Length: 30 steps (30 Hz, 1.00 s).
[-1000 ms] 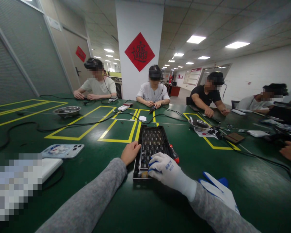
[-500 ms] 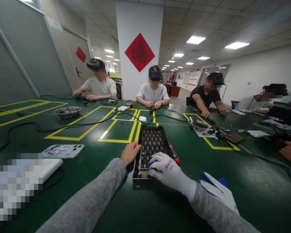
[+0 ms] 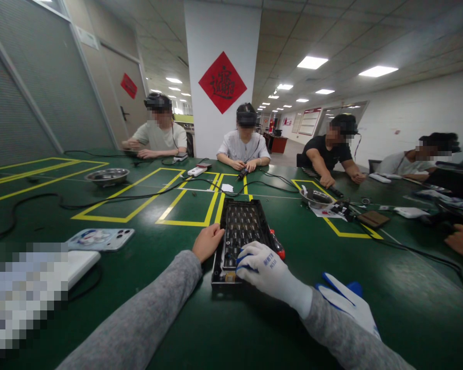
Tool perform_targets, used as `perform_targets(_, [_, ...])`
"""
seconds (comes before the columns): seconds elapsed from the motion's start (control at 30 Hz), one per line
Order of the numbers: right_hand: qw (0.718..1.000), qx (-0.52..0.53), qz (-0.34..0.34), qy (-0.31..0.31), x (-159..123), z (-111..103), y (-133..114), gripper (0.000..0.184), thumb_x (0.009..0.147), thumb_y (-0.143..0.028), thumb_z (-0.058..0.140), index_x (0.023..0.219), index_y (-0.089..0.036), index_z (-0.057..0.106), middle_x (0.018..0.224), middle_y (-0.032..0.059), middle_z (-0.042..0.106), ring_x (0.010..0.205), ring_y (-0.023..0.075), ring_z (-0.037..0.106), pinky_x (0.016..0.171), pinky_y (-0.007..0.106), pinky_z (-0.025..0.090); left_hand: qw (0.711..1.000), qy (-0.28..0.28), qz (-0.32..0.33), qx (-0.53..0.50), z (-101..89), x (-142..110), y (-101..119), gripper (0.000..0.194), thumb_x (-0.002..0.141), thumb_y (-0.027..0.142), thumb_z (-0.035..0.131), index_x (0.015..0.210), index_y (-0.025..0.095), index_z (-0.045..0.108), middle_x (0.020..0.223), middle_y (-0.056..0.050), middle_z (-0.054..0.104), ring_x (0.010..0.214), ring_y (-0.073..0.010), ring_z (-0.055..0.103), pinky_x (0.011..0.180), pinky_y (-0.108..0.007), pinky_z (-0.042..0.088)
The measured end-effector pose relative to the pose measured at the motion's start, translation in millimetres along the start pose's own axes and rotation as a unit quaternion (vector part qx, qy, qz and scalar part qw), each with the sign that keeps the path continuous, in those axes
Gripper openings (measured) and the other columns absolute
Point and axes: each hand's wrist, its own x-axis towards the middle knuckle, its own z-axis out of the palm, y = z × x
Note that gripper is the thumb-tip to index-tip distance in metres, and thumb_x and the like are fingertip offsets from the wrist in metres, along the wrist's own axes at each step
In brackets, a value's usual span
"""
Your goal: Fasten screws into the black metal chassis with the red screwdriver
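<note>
A black screwdriver bit case lies lengthwise before me on the green table, rows of small metal bits standing in its tray. My left hand, bare, is closed at the case's left edge, its fingertips partly hidden against the side. Over the near right part of the tray is my right hand in a white and blue work glove. Its fingers are curled down among the bits, and whatever they pinch is hidden. A red and black screwdriver handle lies along the right side of the case.
A second glove lies right of my forearm. On the left are a phone and a white, partly blurred object. Metal bowls and black cables lie farther off. Several people sit around the table.
Both my hands and the bit case stay practically still. The person at the far left has shifted slightly to the right.
</note>
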Motion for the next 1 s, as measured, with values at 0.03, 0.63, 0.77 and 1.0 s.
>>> perform_targets(0.03, [1.0, -0.002, 0.002, -0.001, 0.1, 0.4, 0.0, 0.02, 0.084, -0.035, 0.055, 0.083, -0.022, 0.07, 0.097, 0.003, 0.063, 0.099, 0.0177, 0.051, 0.09, 0.034, 0.04, 1.0, 0.0, 0.0, 0.0, 0.0, 0.0, 0.0, 0.031, 0.08, 0.035, 0.04, 0.056, 0.019, 0.03, 0.054, 0.004, 0.037, 0.056, -0.0121, 0.04, 0.055, -0.024, 0.026])
perform_targets(0.63, [1.0, -0.003, 0.005, -0.008, 0.7, 1.2, 0.1, 0.021, 0.084, -0.037, 0.055, 0.081, -0.023, 0.07, 0.094, 0.0022, 0.063, 0.097, 0.0171, 0.052, 0.088, 0.033, 0.039, 1.0, -0.001, 0.003, 0.002, 0.3, 1.0, -0.2, 0.03, 0.08, 0.035, 0.041, 0.056, 0.019, 0.031, 0.055, 0.004, 0.038, 0.056, -0.0123, 0.04, 0.055, -0.024, 0.026])
perform_targets(0.77, [1.0, 0.009, 0.012, -0.012, 1.0, 0.4, 0.0, 0.023, 0.084, -0.039, 0.054, 0.08, -0.024, 0.071, 0.095, 0.0015, 0.063, 0.097, 0.017, 0.052, 0.089, 0.033, 0.039, 1.0, 0.001, 0.004, 0.0, 1.4, 1.5, -2.7, 0.031, 0.08, 0.035, 0.041, 0.056, 0.019, 0.03, 0.055, 0.005, 0.037, 0.056, -0.0117, 0.04, 0.055, -0.024, 0.026])
perform_targets(1.0, [1.0, -0.015, 0.004, -0.019, 2.1, -3.6, -4.3, 0.019, 0.084, -0.035, 0.055, 0.083, -0.023, 0.07, 0.098, 0.0022, 0.063, 0.1, 0.0183, 0.051, 0.091, 0.035, 0.039, 1.0, 0.003, 0.005, -0.003, 1.0, 0.3, -1.1, 0.031, 0.08, 0.034, 0.041, 0.056, 0.019, 0.03, 0.054, 0.005, 0.037, 0.055, -0.0114, 0.038, 0.055, -0.023, 0.025])
